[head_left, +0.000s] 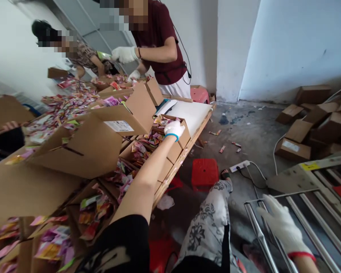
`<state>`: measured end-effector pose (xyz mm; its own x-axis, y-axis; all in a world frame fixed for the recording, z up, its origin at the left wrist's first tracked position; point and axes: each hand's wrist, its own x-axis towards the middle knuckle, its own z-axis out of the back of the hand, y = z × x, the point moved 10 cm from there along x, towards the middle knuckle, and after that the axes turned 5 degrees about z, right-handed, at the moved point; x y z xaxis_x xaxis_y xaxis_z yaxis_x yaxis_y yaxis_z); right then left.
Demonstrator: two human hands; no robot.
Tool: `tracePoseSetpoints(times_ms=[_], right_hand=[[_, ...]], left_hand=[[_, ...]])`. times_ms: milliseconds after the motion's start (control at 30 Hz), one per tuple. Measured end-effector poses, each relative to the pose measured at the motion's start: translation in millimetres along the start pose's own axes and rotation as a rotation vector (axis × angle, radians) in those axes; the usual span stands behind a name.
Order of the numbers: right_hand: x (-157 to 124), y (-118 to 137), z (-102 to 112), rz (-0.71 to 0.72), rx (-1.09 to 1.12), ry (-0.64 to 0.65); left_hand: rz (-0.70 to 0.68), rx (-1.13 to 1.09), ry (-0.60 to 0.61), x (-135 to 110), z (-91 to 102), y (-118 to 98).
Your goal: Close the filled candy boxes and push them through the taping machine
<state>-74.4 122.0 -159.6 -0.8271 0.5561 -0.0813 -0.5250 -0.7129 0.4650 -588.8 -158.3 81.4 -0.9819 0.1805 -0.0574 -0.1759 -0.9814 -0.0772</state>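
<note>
My left hand, in a white glove with a blue cuff, reaches far out along the table. Its fingers are curled at the top of an open cardboard box holding small colourful packets, and the fingertips are partly hidden. More open boxes of pink, purple and orange packets stand in a row below that arm. At the lower right, my right hand, white-gloved with a red cuff, is over the metal rollers of a conveyor. Its fingers are spread, with nothing in them.
Across the table stands a person in a dark red shirt, gloved; another person bends over the packet heap. Large open cartons lean in between. Red stools, a power strip and stacked cartons occupy the floor.
</note>
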Motion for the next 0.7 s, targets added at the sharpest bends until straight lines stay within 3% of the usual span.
tracePoseSetpoints(times_ms=[100, 267, 433, 533, 633, 700], right_hand=[[20, 41, -23, 0.012, 0.097, 0.104], [70, 112, -24, -0.057, 0.278, 0.200], [132, 237, -50, 0.024, 0.627, 0.250], [170, 315, -66, 0.002, 0.892, 0.252], [201, 359, -70, -0.118, 1.233, 0.213], [211, 360, -67, -0.188, 1.416, 0.169]], left_hand=[[-0.043, -0.021, 0.051, 21, 0.0, -1], [-0.056, -0.053, 0.003, 24, 14.5, 15], [-0.134, -0.060, -0.115, 10, 36.8, 29], [-0.125, -0.116, -0.149, 1, 50.8, 33], [-0.245, -0.162, -0.135, -23, 55.0, 6], [-0.376, -0.183, -0.134, -51, 53.3, -26]])
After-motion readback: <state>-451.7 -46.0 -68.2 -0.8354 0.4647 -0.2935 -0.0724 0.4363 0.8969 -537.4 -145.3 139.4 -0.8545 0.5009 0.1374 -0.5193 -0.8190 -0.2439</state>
